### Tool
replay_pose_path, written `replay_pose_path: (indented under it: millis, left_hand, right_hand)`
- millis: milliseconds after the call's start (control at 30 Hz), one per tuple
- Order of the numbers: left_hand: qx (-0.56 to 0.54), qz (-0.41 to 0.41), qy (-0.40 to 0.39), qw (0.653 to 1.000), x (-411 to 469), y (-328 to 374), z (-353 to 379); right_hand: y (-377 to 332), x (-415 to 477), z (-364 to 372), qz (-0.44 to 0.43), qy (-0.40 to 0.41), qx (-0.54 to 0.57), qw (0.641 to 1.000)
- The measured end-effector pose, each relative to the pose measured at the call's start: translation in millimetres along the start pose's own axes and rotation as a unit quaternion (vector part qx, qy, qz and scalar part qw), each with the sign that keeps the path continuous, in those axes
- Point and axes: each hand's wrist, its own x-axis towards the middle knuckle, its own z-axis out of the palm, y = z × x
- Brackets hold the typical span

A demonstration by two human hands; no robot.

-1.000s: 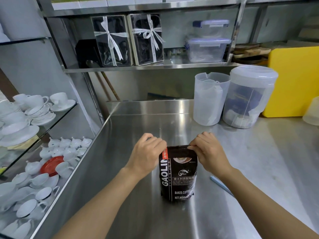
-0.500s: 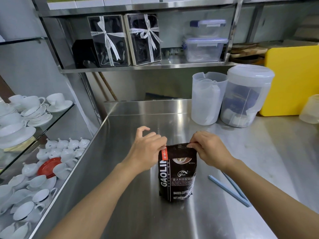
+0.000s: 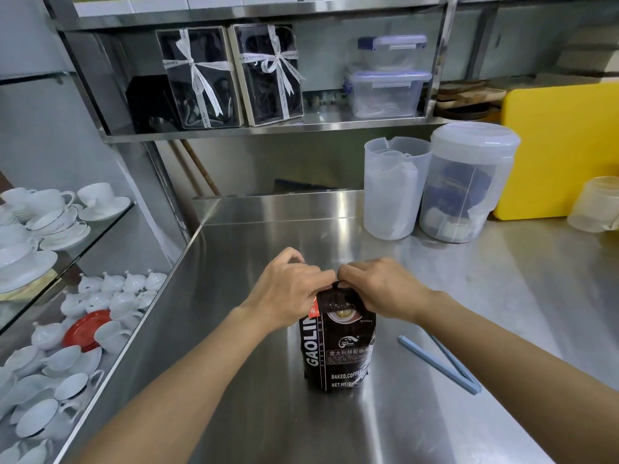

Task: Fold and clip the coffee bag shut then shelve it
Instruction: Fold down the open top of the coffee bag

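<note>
One coffee bag (image 3: 338,343) stands upright at lower centre on the worktop (image 3: 469,296). The left hand (image 3: 288,293) and right hand (image 3: 382,289) are both closed on its top edge, pinching it. Best to press the air out and crease flat and even before rolling down. One blue clip (image 3: 442,363) lies lower right, apparently sprung open. Two clear jugs (image 3: 395,189) stand at upper right.

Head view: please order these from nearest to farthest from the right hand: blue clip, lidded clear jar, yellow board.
1. Blue clip, on the counter just right of the right hand.
2. Lidded clear jar, behind, at the back.
3. Yellow board, far right, back.
</note>
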Motion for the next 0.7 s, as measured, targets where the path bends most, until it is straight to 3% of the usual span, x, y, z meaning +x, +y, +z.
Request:
replay_pose_path:
  millis: [133, 267, 433, 600, 700]
  left_hand:
    - [0.019, 0.0, 0.013, 1.0, -4.0, -3.4, 0.7]
    - [0.036, 0.012, -0.014, 0.999, -15.4, -14.0, -5.8]
    - [0.057, -0.029, -0.012, 0.998, -13.3, -10.5, -1.0]
    - [0.164, -0.013, -0.003, 0.986, -9.4, -13.6, 0.2]
    - [0.223, -0.052, -0.005, 0.973, 0.0, -6.5, -0.1]
  right_hand:
    - [5.5, -7.0, -0.5, 0.019, 0.031, 0.029, 0.999]
    - [16.1, -20.7, -2.5, 0.019, 0.061, -0.012, 0.998]
    - [10.3, -19.3, 9.4, 0.041, 0.092, 0.013, 0.995]
    - [10.7, -23.3, 3.7, 0.05, 0.082, -0.007, 0.995]
    - [4.0, -23.3, 7.6, 0.06, 0.089, -0.014, 0.994]
